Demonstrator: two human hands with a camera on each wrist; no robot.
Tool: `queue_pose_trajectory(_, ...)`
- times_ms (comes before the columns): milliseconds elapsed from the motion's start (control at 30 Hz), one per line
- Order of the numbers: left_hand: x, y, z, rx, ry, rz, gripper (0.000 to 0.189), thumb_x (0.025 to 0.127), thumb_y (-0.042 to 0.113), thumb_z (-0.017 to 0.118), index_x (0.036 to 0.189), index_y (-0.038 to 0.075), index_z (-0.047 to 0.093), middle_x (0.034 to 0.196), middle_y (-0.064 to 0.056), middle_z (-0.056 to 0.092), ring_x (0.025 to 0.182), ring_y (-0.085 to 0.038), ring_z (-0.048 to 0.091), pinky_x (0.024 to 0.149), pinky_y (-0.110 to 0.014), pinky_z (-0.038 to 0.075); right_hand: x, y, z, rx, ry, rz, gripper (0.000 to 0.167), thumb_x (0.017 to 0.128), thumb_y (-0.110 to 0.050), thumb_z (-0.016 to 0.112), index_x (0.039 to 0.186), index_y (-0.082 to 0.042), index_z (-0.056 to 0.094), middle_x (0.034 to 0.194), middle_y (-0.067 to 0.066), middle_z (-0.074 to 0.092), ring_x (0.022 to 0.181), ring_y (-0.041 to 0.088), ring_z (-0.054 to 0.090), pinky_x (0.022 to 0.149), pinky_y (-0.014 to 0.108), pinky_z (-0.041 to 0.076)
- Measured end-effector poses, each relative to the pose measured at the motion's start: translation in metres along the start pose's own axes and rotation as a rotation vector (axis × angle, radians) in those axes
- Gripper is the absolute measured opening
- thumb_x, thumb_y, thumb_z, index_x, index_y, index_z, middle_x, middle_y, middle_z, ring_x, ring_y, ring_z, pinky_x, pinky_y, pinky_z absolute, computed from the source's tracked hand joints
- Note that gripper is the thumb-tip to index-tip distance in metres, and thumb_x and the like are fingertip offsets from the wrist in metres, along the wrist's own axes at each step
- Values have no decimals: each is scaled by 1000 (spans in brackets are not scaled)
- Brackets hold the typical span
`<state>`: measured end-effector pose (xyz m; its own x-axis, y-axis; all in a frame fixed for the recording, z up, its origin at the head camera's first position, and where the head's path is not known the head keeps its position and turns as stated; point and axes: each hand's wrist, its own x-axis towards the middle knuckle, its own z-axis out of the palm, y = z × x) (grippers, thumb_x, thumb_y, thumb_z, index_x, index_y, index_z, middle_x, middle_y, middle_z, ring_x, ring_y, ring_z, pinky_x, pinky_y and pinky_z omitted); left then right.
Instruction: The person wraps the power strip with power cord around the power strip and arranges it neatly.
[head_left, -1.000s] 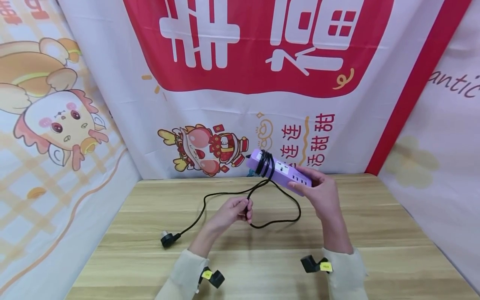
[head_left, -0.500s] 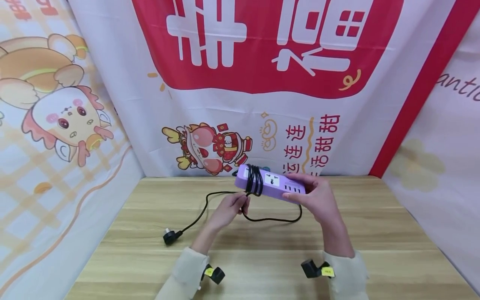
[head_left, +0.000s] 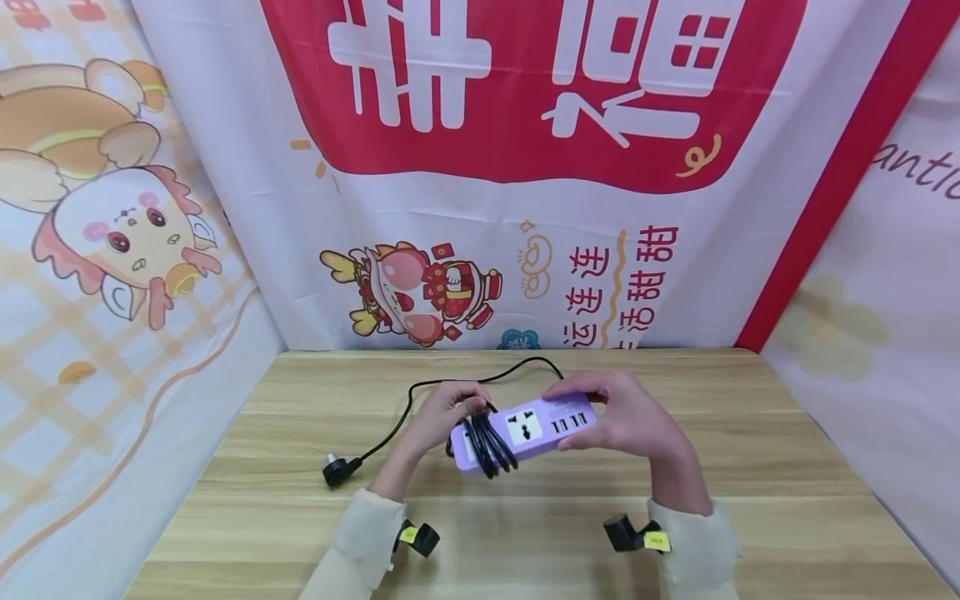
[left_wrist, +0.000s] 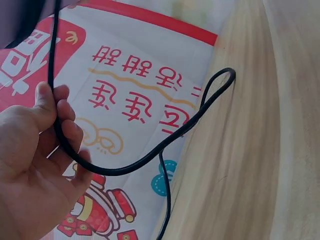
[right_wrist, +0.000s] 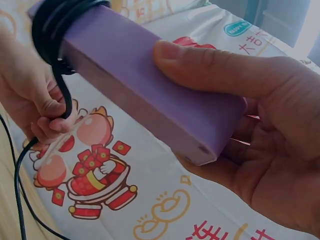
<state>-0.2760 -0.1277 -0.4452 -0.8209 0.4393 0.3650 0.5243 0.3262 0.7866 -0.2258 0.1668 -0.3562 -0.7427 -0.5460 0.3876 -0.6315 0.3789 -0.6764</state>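
Observation:
A purple power strip (head_left: 550, 411) with a white socket and several USB ports is held above the table. My right hand (head_left: 630, 417) grips its right end, thumb on one face in the right wrist view. Black cord (head_left: 491, 450) is wound in several turns around the strip's left end. My left hand (head_left: 441, 410) pinches the cord beside those turns, at the strip's far side. In the left wrist view the loose cord (left_wrist: 117, 172) runs from the left fingers in a wide loop. The cord's black plug (head_left: 339, 472) lies on the table at left.
The wooden table (head_left: 750, 467) ends at a white printed cloth (head_left: 600, 192) behind it. Patterned cloths hang at left and right. Each sleeve carries a small black camera, one at the left wrist (head_left: 426, 539) and one at the right wrist (head_left: 619, 533).
The power strip has come down toward me, its left end dropping. My left hand has carried the cord from below the strip up to its far side. The plug has stayed on the table.

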Motion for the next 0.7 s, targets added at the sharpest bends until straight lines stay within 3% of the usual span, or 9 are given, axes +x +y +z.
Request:
queue_pose_trajectory(267, -2, 13, -9, 121, 31, -29, 14, 96, 18, 64, 93, 10, 75, 82, -6, 72, 77, -7, 63, 73, -25, 54, 6, -5, 7, -158, -111, 29, 52, 65, -23, 94, 113, -25, 74, 111, -9, 73, 94, 10, 64, 81, 27, 54)
queue_pose_trajectory(467, -3, 20, -10, 172, 73, -86, 12, 96, 19, 66, 95, 13, 77, 82, -1, 73, 77, -13, 66, 71, -25, 54, 8, -1, 13, -225, -90, 119, 52, 65, -20, 93, 113, -20, 75, 110, -4, 74, 95, 11, 64, 85, 31, 53)
queue_pose_trajectory(700, -2, 28, -5, 211, 120, -86, 11, 96, 16, 66, 100, 13, 76, 88, 0, 76, 78, -12, 69, 68, -22, 53, 11, 10, 19, -303, -70, 177, 51, 65, -19, 93, 113, -15, 74, 109, 1, 75, 96, 14, 66, 86, 36, 55)
